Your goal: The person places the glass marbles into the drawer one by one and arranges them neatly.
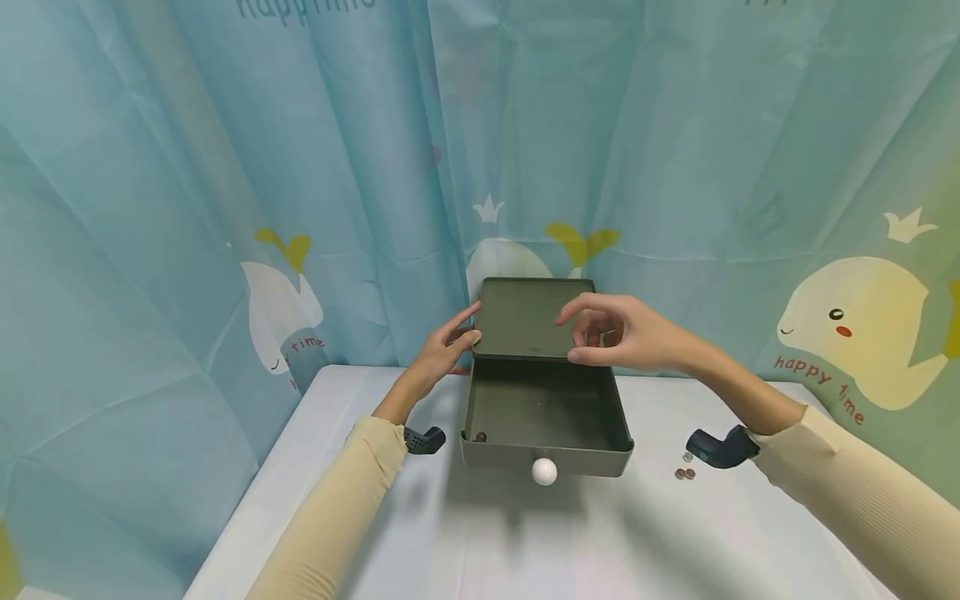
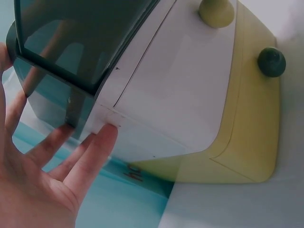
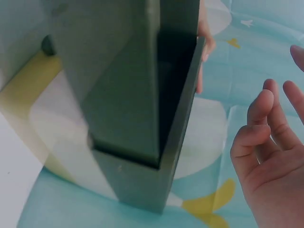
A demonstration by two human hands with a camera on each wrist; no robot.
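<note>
A small drawer cabinet stands on the table, its dark green top drawer point(image 1: 547, 408) pulled out toward me. One small brown coin point(image 1: 481, 437) lies in the drawer's front left corner, and a white knob point(image 1: 544, 472) sits on its front. With fingers spread, my left hand point(image 1: 438, 354) touches the cabinet's left side; the left wrist view shows the fingertips on the green and white tiers. Over the right part of the green cabinet top point(image 1: 517, 317) hovers my right hand point(image 1: 626, 333), fingers loosely bent, thumb and forefinger apart, nothing seen between them.
Below the green tier are a white drawer point(image 2: 175, 80) and a yellow drawer point(image 2: 256, 118). Two brown coins point(image 1: 685, 473) and a silvery coin point(image 1: 687, 457) lie on the white tabletop point(image 1: 525, 550), right of the cabinet. A blue curtain point(image 1: 360, 167) hangs behind.
</note>
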